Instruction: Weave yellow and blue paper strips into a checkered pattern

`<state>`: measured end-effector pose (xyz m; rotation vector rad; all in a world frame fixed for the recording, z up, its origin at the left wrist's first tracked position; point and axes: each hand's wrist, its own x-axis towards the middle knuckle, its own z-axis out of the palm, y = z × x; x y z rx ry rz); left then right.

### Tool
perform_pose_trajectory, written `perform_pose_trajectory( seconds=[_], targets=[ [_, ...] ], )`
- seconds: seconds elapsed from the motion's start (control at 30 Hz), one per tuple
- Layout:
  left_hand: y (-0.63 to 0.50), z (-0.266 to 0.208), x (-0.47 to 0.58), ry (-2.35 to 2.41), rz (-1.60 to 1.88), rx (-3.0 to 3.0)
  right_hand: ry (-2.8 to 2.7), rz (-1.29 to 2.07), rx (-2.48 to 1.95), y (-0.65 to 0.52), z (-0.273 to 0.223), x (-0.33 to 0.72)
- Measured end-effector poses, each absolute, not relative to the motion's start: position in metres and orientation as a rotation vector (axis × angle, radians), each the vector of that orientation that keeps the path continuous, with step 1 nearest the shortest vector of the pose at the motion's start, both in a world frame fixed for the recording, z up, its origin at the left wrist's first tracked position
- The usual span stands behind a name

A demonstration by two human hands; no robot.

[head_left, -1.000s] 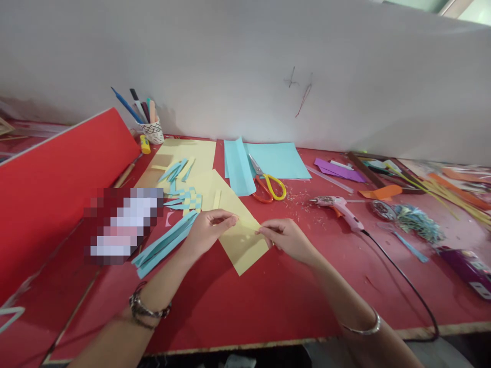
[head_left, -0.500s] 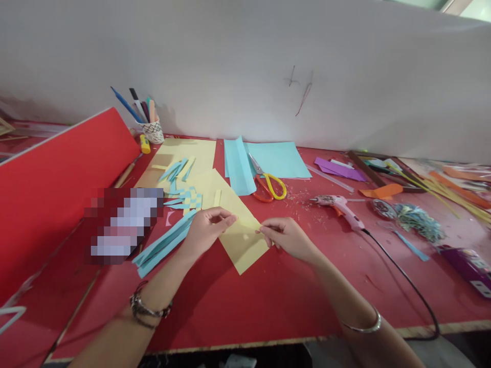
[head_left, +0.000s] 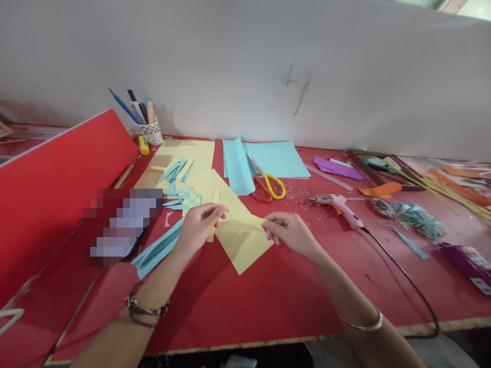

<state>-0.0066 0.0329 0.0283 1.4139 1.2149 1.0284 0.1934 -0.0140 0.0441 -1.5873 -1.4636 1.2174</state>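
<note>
A pale yellow sheet of paper (head_left: 241, 245) lies slantwise on the red table, its lower part shaded and slightly bent. My right hand (head_left: 287, 232) pinches it at the right edge between thumb and fingers. My left hand (head_left: 201, 222) is closed in a pinch at the sheet's left side, thumb on top; its fingertips are partly hidden. A narrow yellow paper strip (head_left: 217, 197) shows beside and beneath the left hand. Left of that hand lie blue paper strips (head_left: 157, 250) and a woven blue and yellow strip piece (head_left: 192, 197).
Scissors (head_left: 274, 186) lie beside blue paper (head_left: 284, 158). A pink glue gun (head_left: 347, 209) with a black cord rests to the right. A blurred phone (head_left: 126, 225) and a red board (head_left: 65, 189) are at left. A cup of pens (head_left: 151, 133) stands behind.
My left hand has shifted slightly left along the yellow sheet, uncovering more of it and of the strip. My right hand stays at the right edge, moved slightly.
</note>
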Motion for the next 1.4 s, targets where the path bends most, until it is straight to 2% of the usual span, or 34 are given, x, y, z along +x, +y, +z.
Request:
perform_pose_trajectory(
  seconds=[0.43, 0.7, 0.83, 0.9, 1.13, 1.23, 1.3, 1.4],
  targets=[
    [0.040, 0.027, -0.013, 1.309, 1.238, 1.375, -0.998, 1.104, -1.408, -0.009, 0.040, 0.197],
    [0.043, 0.030, -0.018, 1.369, 1.204, 1.523, -1.150, 1.011, -1.380, -0.011, 0.039, 0.196],
    [0.046, 0.033, -0.036, 1.788, 1.120, 1.996, -1.241, 1.027, -1.372, -0.011, 0.039, 0.195],
    [0.048, 0.027, -0.047, 2.054, 1.058, 2.027, -1.281, 1.043, -1.379, -0.011, 0.038, 0.194],
    [0.059, 0.012, -0.067, 2.191, 0.936, 1.919, -1.423, 1.058, -1.463, -0.012, 0.034, 0.188],
    [0.055, 0.023, -0.053, 2.039, 1.013, 1.991, -1.539, 1.060, -1.469, -0.014, 0.035, 0.186],
    [0.047, 0.031, -0.039, 1.714, 1.074, 2.004, -1.657, 1.090, -1.434, -0.016, 0.037, 0.184],
    [0.031, 0.039, -0.018, 1.123, 0.889, 1.925, -1.810, 1.101, -1.376, -0.019, 0.040, 0.178]
  ],
)
